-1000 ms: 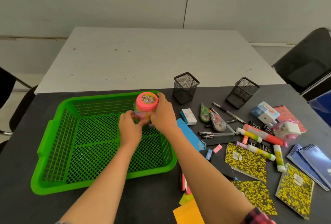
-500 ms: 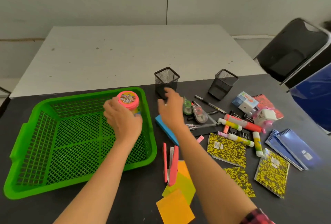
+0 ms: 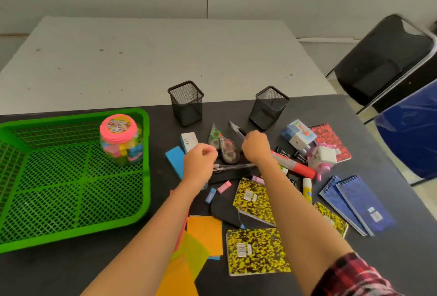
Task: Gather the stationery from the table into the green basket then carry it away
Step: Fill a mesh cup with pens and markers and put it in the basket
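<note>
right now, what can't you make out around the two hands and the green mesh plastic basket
Head view only:
- left hand: blurred by motion, fingers curled; whether it pinches anything is unclear
- right hand: hides part of a dark blurred pen; grip unreadable
- green mesh plastic basket: left side cut off by the frame edge
- round label on the pink-lidded clear jar: too small to read

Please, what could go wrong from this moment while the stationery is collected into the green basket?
1. The jar stands upright in the far right corner of the green basket; it may topple when items land beside it or when the basket is lifted.
2. The binder clips and small erasers lie among larger things; they may be overlooked, or perhaps slip through the mesh floor.
</note>
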The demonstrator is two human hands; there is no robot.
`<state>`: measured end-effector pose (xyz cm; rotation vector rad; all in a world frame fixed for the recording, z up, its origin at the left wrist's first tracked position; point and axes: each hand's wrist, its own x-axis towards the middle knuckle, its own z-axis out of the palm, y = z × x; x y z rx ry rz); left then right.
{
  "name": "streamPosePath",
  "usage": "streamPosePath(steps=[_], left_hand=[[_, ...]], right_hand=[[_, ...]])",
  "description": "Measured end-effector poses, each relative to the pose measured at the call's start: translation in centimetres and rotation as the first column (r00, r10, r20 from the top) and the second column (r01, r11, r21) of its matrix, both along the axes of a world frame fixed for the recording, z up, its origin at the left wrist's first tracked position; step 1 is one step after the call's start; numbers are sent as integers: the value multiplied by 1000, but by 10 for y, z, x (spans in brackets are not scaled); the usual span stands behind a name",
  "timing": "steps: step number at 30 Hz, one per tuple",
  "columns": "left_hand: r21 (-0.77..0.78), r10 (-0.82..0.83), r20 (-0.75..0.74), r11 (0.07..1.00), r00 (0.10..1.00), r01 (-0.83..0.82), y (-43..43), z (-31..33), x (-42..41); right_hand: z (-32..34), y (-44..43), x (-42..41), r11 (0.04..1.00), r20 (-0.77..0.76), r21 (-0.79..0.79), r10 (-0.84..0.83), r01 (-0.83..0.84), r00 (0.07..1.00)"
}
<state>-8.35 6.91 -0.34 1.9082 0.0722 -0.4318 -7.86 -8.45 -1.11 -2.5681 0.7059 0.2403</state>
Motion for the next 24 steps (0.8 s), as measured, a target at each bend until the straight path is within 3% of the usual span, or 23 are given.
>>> streamPosePath(steps=[2, 4, 7, 9, 11, 15, 19, 24], left_hand=[[-264, 98, -308, 947, 946, -184, -16, 4, 8], [-395, 121, -449, 862, 885, -318, -30, 6, 16], [-349, 306, -440, 808, 844, -475, -36, 0, 27], [-268, 411, -425, 794, 806, -546, -33, -10, 29], [-193, 420, -411, 828, 809, -527, -32, -20, 24], [-210, 349, -484, 844, 803, -494, -33, -37, 8], [-238, 288, -464, 870, 837, -431, -48, -31, -1], [-29, 452, -404, 863, 795, -505, -50, -33, 2]], right_hand=[[8, -1, 0, 986, 161, 153, 38, -63, 986], [16, 1, -2, 923, 155, 317, 175, -217, 972], [11, -9, -2, 904, 111, 332, 245, -268, 963], [2, -21, -2, 942, -9, 146, 307, -302, 952], [-11, -28, -5, 921, -164, -15, 382, -389, 910], [-16, -27, 1, 858, -271, -100, 464, -504, 843], [0, -36, 9, 930, -156, 47, 368, -365, 917], [-2, -22, -7, 891, -240, 240, 439, -386, 866]])
